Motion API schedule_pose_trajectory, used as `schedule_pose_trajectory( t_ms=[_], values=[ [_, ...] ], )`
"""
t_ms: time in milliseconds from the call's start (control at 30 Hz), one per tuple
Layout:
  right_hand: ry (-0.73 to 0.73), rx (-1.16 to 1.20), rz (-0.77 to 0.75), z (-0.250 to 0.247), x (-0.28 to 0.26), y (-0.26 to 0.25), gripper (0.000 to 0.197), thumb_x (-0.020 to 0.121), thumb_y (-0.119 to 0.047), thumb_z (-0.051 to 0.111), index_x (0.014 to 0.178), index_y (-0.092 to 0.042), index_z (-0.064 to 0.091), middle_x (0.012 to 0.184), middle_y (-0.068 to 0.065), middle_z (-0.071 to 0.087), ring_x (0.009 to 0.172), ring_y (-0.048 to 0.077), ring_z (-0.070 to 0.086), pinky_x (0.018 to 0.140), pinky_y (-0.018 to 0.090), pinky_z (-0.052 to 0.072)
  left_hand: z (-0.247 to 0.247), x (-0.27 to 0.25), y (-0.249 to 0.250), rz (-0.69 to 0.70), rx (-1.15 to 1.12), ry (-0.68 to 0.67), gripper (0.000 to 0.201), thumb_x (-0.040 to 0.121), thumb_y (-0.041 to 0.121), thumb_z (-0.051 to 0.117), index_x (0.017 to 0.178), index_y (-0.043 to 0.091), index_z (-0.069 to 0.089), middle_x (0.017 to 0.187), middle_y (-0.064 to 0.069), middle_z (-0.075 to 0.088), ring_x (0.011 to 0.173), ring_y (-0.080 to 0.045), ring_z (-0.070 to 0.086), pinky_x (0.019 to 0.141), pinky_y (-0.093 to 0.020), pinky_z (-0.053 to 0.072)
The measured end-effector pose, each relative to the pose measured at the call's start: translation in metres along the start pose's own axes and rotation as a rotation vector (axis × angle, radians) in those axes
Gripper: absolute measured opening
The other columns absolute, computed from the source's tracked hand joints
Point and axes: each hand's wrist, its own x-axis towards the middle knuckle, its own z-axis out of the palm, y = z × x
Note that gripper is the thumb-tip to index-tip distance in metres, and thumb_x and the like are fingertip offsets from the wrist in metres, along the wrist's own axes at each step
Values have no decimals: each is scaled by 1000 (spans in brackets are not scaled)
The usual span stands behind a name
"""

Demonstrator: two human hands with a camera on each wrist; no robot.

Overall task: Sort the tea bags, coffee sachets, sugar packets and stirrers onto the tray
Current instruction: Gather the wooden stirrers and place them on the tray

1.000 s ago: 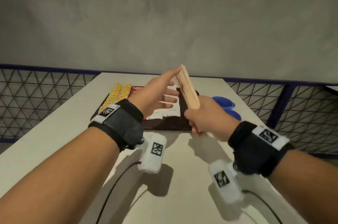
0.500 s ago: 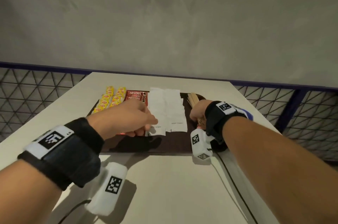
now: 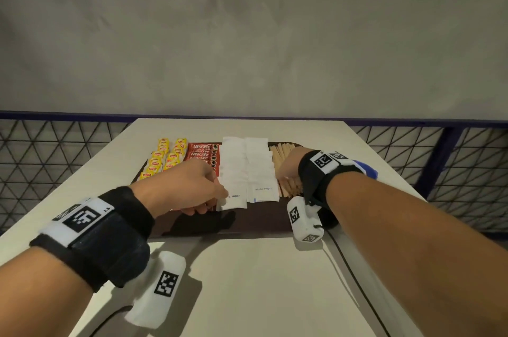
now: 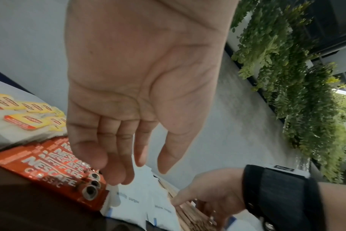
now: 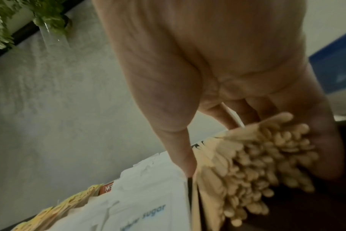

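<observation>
Lining tray [image 3: 261, 222] — two sugar-packet columns [image 3: 248, 169]

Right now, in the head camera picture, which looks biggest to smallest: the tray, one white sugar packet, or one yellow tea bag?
1. tray, far the largest.
2. white sugar packet.
3. yellow tea bag, though it lies farther from the camera, so its true size is unsure.

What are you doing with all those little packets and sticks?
A person is sorting drink supplies in rows on a dark brown tray. From left to right lie yellow tea bags, red coffee sachets, white sugar packets and pale wooden stirrers. The right hand rests on the stirrers at the tray's right end, thumb and fingers on either side of the bundle. The left hand touches the nearest sugar packet with its fingertips.
</observation>
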Motion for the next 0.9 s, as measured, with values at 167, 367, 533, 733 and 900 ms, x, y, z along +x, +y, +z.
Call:
schedule_pose_trajectory(
  t_ms=[167, 367, 533, 733, 900],
  values=[
    [4, -55, -46, -3, -17, 6, 52, 109, -30, 43, 153, -3, 36, 159, 15, 39, 143, 31, 42, 116, 38, 37, -21, -7, -17, -84, -37, 102, 22, 97, 28, 72, 100, 7, 67, 85, -11, 76, 68, -21, 70, 63, -33, 60],
    [149, -156, -203, 4, -48, 25, 11, 98, -17, 51, 102, -7, 56, 103, 10, 62, 87, 23, 61, 67, 27, 49, -52, -23, -55, -205, -70, 274, 16, 97, 17, 71, 99, 1, 68, 86, -18, 75, 67, -29, 72, 75, -46, 65],
    [62, -215, -463, 45, -96, 66, 12, 100, -30, 56, 110, -24, 60, 102, -3, 61, 91, 13, 62, 83, 30, 55, -58, -51, -91, -133, 341, 253, 21, 84, 41, 81, 94, 28, 68, 95, 3, 71, 87, -16, 66, 73, -33, 52],
    [174, -321, -518, 63, -104, 68, 20, 105, -20, 50, 121, -25, 62, 109, -1, 64, 95, 15, 63, 90, 30, 55, -27, -67, -102, 131, 655, 73, 10, 87, 38, 73, 86, 42, 64, 84, 18, 64, 82, -7, 59, 66, -19, 43],
    [140, -389, -473, 61, -99, 58, 19, 103, -11, 51, 113, -22, 62, 102, 0, 67, 90, 16, 66, 88, 27, 55, -28, -57, -102, 101, 818, 111, 6, 93, 28, 67, 97, 30, 71, 92, 4, 64, 80, -17, 59, 57, -19, 37]
  ],
)
